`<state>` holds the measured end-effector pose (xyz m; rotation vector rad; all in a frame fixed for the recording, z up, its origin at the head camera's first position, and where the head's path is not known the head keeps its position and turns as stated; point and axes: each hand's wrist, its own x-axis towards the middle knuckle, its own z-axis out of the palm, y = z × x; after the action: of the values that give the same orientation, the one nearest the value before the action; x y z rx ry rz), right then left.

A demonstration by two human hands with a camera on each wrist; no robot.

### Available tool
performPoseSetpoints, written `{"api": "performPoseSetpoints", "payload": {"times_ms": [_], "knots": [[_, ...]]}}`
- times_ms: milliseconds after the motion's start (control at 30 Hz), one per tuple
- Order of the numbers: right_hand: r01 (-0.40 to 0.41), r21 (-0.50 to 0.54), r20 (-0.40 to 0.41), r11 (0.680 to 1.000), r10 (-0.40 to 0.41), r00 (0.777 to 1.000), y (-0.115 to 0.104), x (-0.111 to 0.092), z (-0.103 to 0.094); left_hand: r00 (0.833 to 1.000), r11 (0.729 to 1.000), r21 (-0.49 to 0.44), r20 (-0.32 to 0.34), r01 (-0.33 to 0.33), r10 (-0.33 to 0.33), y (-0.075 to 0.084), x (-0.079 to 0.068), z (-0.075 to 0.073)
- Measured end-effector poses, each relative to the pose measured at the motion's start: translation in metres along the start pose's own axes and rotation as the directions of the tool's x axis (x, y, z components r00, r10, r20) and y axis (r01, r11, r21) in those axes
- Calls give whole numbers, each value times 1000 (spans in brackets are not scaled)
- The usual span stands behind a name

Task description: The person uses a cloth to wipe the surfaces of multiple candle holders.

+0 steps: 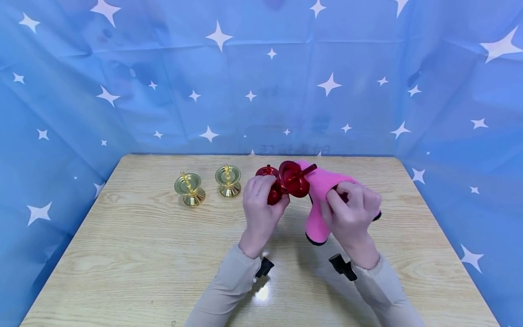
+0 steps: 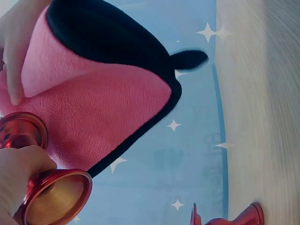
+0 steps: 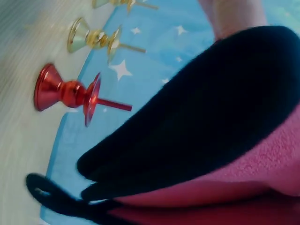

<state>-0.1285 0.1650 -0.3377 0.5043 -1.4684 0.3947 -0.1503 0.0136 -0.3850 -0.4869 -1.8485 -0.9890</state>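
My left hand (image 1: 261, 204) grips a shiny red candlestick (image 1: 295, 187) by its middle. It is tilted over, with its dish and thin spike pointing right. In the left wrist view the hollow underside of its base faces the camera. Pink towelling cloth (image 1: 317, 222) with black edging and a loop hangs bunched from my right hand (image 1: 354, 213), whose fingers pinch it. The cloth lies right up against the candlestick's dish. Behind my left hand, a second red candlestick (image 3: 72, 93) stands upright on the table, partly hidden in the head view.
Two gold candlesticks, one farther left (image 1: 194, 196) and one nearer the middle (image 1: 229, 187), stand upright on the wooden table (image 1: 143, 254). A blue curtain (image 1: 261, 109) with white stars encloses the back and sides.
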Motion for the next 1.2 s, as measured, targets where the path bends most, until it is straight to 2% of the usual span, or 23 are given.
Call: {"api": "performPoseSetpoints", "payload": {"times_ms": [133, 267, 333, 433, 533, 567, 633, 667, 733, 800, 867, 933, 1000, 1100, 1200], "knots": [[-106, 124, -25, 987, 110, 994, 4, -2, 2, 1000, 1000, 2, -1, 3, -3, 1, 1, -1], [-222, 212, 29, 952, 221, 975, 6, -8, 3, 1000, 1000, 7, -2, -11, 11, 2, 1, -1], [-261, 222, 65, 939, 253, 965, 4, -13, 2, 1000, 1000, 4, -2, -14, 14, 2, 1, 0], [-315, 290, 192, 904, 268, 944, -1, -19, -1, 1000, 1000, -9, -7, -3, 3, 3, 1, 1], [-389, 383, 352, 838, 257, 900, -7, -23, -5, 1000, 1000, -26, -14, 14, -14, 3, 1, 1], [-404, 393, 395, 826, 245, 885, -8, -24, -5, 1000, 999, -30, -16, 19, -19, 3, 2, 0], [-411, 386, 446, 826, 223, 867, -10, -25, -7, 999, 999, -38, -21, 24, -25, 3, 2, 0], [-396, 375, 448, 838, 210, 869, -10, -26, -7, 999, 999, -39, -22, 24, -25, 3, 2, 0], [-340, 325, 411, 883, 192, 891, -9, -28, -6, 1000, 999, -38, -24, 20, -21, 2, 2, -1], [-294, 278, 331, 915, 196, 923, -9, -31, -5, 1000, 999, -39, -24, 11, -12, 3, 2, -1], [-276, 249, 242, 928, 216, 946, -7, -33, -4, 1000, 999, -39, -22, 5, -6, 3, 2, -2], [-284, 237, 174, 929, 248, 953, -6, -34, -3, 1000, 999, -40, -19, -3, 3, 4, 2, -2], [-303, 237, 146, 923, 275, 950, -6, -33, -2, 1000, 999, -34, -16, -6, 5, 4, 3, -2], [-334, 272, 170, 903, 296, 940, -5, -31, -2, 1000, 1000, -15, -8, -13, 13, 5, 3, -2], [-318, 308, 185, 897, 272, 944, -6, -27, -2, 1000, 1000, -1, -6, -27, 27, 4, 2, -3]]}}
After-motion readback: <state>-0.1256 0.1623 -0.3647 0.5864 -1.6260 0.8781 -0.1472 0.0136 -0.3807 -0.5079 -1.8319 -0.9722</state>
